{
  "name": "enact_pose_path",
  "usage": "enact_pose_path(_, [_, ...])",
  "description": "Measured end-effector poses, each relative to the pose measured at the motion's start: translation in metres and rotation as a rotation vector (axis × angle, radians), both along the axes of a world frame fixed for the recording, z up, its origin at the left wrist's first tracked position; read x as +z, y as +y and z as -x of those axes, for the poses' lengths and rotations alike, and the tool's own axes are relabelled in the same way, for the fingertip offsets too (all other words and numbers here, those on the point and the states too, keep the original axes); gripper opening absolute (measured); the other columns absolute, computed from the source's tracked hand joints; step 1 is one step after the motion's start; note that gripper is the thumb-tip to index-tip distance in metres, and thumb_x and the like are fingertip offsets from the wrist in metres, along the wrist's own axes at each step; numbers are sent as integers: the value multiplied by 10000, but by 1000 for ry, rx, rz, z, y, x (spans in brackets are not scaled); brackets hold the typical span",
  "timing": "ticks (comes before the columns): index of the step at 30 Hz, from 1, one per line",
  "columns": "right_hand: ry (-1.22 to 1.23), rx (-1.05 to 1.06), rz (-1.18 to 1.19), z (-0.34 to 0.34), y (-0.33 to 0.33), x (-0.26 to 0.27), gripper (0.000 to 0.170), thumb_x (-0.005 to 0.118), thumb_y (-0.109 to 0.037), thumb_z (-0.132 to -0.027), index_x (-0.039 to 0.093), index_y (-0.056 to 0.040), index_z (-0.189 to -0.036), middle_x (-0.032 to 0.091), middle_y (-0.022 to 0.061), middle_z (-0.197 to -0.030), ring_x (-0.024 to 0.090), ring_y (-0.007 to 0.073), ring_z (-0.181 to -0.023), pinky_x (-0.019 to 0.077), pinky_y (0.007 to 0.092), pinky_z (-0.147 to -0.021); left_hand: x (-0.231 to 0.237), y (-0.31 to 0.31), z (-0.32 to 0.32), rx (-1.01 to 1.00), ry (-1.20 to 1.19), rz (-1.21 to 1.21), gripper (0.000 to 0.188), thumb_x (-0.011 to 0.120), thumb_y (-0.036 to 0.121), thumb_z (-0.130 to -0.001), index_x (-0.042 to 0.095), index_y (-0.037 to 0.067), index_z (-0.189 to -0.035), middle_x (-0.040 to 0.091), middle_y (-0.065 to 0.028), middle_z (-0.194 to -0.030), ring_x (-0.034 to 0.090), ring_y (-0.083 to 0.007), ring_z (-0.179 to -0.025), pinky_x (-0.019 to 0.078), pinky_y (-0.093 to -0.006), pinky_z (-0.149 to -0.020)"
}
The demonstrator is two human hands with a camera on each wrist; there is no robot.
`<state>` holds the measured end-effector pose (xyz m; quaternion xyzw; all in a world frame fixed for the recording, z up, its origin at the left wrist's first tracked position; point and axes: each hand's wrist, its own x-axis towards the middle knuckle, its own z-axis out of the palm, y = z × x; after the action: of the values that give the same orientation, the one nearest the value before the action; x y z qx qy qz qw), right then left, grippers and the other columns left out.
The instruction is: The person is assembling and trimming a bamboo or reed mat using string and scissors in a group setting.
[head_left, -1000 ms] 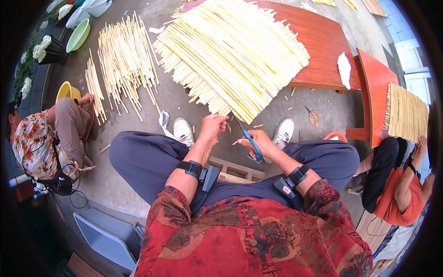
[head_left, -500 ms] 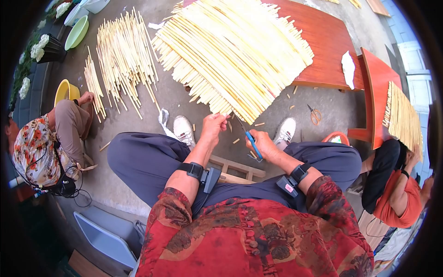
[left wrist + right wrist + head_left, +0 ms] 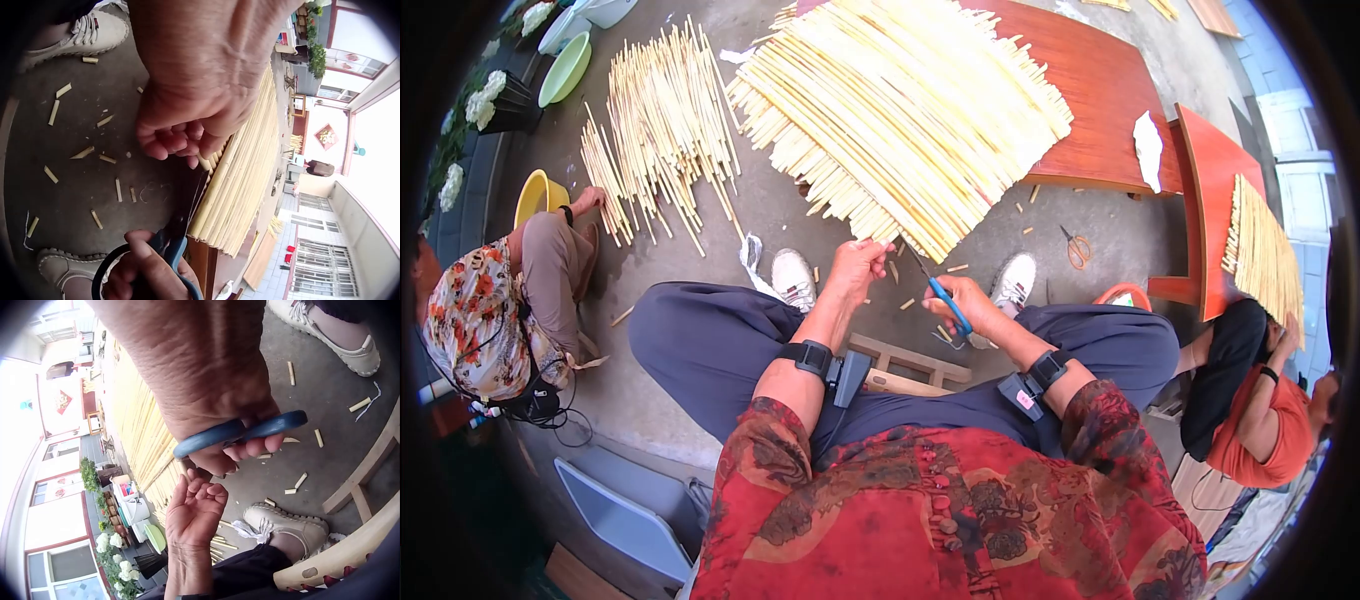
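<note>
A large mat of pale reed sticks (image 3: 900, 120) lies on the red wooden table, its near corner toward me. My left hand (image 3: 858, 266) is at this corner, its thumb and fingertips pinching the end of a reed stick (image 3: 205, 163). My right hand (image 3: 970, 304) grips scissors with blue handles (image 3: 272, 427), fingers through the loops. In the left wrist view the scissor blades (image 3: 196, 195) point up along the stick ends, right beside the left fingertips.
Cut reed pieces (image 3: 85, 152) litter the floor between my shoes. Orange-handled scissors (image 3: 1079, 251) lie by the red table (image 3: 1100, 110). Loose reeds (image 3: 672, 130) are spread at the left, near a seated person (image 3: 495, 310). Another person (image 3: 1265, 430) sits at the right with a smaller mat (image 3: 1265, 250).
My hands stay at the mat's corner, with the blue scissors turning slightly in my right hand. At the right, the other person's mat has tilted; the left person's hand has shifted over the loose reeds.
</note>
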<state>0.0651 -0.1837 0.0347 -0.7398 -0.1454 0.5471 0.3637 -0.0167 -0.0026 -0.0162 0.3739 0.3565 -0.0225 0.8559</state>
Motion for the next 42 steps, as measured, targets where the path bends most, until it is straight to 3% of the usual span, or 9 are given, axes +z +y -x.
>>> enact_pose_path(1, [26, -16, -13, 0, 1, -1, 156, 594, -170, -717, 537, -39, -780, 486, 7, -524, 469, 70, -413, 396, 221, -373, 0, 0, 0, 0, -9, 28, 158, 572, 159, -794, 570, 0, -796, 447, 37, -578, 414, -66, -503, 377, -221, -497])
enact_pose_path(5, [-1, -33, 22, 4, 4, -1, 155, 582, -157, -710, 534, -31, -786, 498, 29, -532, 475, 90, -405, 395, 233, -375, 1, 2, 0, -6, -20, 115, 161, 565, 164, -800, 563, 3, -802, 428, 41, -570, 411, -69, -506, 379, -221, -499])
enact_pose_path(12, [-258, 64, 16, 5, 7, 9, 161, 553, -123, -668, 536, 5, -764, 552, 143, -597, 560, 219, -550, 442, 331, -543, -5, -1, 2, -8, -14, 24, 174, 554, 178, -809, 563, 6, -833, 458, 31, -591, 438, -70, -532, 393, -215, -527])
enact_pose_path(23, [-408, 170, 10, 1, 5, 1, 140, 544, -116, -678, 524, 2, -750, 567, 200, -662, 580, 331, -645, 446, 363, -593, -30, 6, 7, -114, -181, -410, 279, 558, 119, -796, 555, -6, -1046, 594, -56, -907, 546, -117, -753, 433, -221, -688])
enact_pose_path(26, [-342, 111, 7, -1, 4, 3, 135, 543, -121, -680, 527, -6, -749, 565, 195, -650, 573, 341, -627, 444, 360, -580, -22, -1, 2, -98, -146, -299, 292, 546, 81, -789, 539, -7, -1068, 586, -63, -942, 548, -126, -797, 437, -242, -730])
enact_pose_path(30, [-332, 65, 8, 0, 6, -2, 135, 540, -132, -690, 535, -13, -754, 553, 196, -627, 566, 314, -578, 440, 356, -573, -5, 1, 5, -293, 49, -469, 424, 572, 145, -773, 455, 6, -1156, 520, -100, -1096, 528, -164, -929, 442, -284, -749])
enact_pose_path(32, [-303, 41, 24, 2, 7, 2, 138, 549, -144, -698, 536, -21, -761, 551, 156, -596, 565, 238, -536, 439, 326, -516, -5, 0, 2, -296, 14, -342, 468, 592, 195, -767, 436, 11, -1167, 496, -117, -1121, 524, -178, -932, 444, -300, -755])
enact_pose_path(37, [-34, -43, 9, 4, 6, 1, 219, 597, -241, -729, 529, -44, -797, 500, 46, -556, 494, 113, -451, 412, 254, -410, -13, -2, -1, -4, -56, -90, 314, 572, 163, -786, 522, 23, -1062, 592, -63, -909, 571, -120, -755, 459, -218, -620])
enact_pose_path(42, [200, -129, -32, 3, 10, 5, 340, 628, -356, -735, 523, -46, -824, 456, -1, -539, 438, 80, -397, 397, 224, -368, -5, -7, -4, -35, -42, -294, 240, 565, 179, -801, 561, 4, -964, 590, -58, -826, 560, -120, -693, 461, -233, -598])
